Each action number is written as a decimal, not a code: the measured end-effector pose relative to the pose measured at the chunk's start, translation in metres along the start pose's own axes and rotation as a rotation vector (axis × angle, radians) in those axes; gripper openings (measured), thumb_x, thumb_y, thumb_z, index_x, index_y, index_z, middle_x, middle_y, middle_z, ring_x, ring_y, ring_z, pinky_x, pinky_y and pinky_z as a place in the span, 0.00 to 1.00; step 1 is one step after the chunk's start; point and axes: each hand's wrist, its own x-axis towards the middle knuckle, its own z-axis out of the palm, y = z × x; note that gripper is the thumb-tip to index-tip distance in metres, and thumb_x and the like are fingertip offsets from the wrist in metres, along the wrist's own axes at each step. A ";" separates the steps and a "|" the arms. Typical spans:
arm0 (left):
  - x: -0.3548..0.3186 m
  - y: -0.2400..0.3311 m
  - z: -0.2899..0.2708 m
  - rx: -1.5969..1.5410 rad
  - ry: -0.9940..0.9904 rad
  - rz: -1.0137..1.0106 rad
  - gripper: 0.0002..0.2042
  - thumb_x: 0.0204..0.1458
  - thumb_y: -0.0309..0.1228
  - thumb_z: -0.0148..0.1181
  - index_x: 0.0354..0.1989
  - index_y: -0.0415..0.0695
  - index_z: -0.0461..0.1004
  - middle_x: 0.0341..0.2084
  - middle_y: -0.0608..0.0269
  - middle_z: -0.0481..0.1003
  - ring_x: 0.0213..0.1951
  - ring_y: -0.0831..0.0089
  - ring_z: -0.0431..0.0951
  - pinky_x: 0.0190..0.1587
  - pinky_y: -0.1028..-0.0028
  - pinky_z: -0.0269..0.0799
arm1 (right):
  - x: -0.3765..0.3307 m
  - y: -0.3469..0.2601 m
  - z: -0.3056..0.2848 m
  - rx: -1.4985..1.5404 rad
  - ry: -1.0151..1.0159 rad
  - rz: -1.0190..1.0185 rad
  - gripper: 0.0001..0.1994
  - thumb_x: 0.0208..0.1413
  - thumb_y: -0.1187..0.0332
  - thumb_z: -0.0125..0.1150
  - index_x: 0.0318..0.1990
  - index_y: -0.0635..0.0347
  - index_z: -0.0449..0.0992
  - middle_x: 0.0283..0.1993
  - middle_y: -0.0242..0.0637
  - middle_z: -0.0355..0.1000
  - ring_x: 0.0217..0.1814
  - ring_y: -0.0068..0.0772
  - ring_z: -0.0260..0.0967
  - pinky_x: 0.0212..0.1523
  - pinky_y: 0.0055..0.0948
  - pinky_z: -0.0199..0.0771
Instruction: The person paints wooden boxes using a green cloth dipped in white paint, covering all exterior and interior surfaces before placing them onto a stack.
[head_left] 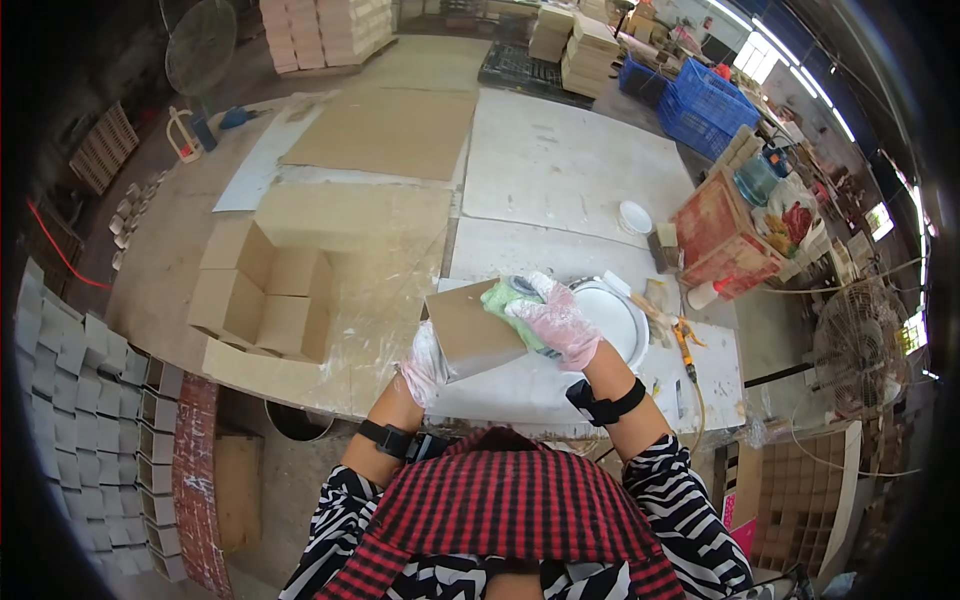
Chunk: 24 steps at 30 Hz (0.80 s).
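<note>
In front of me, over the table's near edge, my left hand (pixel 424 362) in a whitish glove grips a brown box (pixel 470 328) by its left side. My right hand (pixel 562 322), in a pink glove smeared white, is closed on a green cloth (pixel 510 300). The cloth lies against the box's upper right part. Just beyond my right wrist stands a round white tub (pixel 625 322), partly hidden by that hand. Several similar brown boxes (pixel 232 308) are grouped on the table to the left.
A small white bowl (pixel 634 217) sits farther right. Near the tub lies a yellow-orange tool (pixel 686 348) with a hose. A reddish crate (pixel 728 232) borders the table's right side, blue plastic crates (pixel 705 105) behind it. A flat cardboard sheet (pixel 385 132) covers the far left.
</note>
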 end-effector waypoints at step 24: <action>0.007 -0.051 -0.016 -0.573 -0.025 -0.387 0.19 0.59 0.37 0.40 0.53 0.37 0.64 0.49 0.53 0.69 0.46 0.62 0.73 0.50 0.61 0.71 | 0.014 0.018 -0.046 -0.755 0.243 0.100 0.17 0.50 0.56 0.55 0.46 0.49 0.72 0.43 0.42 0.71 0.45 0.43 0.70 0.43 0.37 0.70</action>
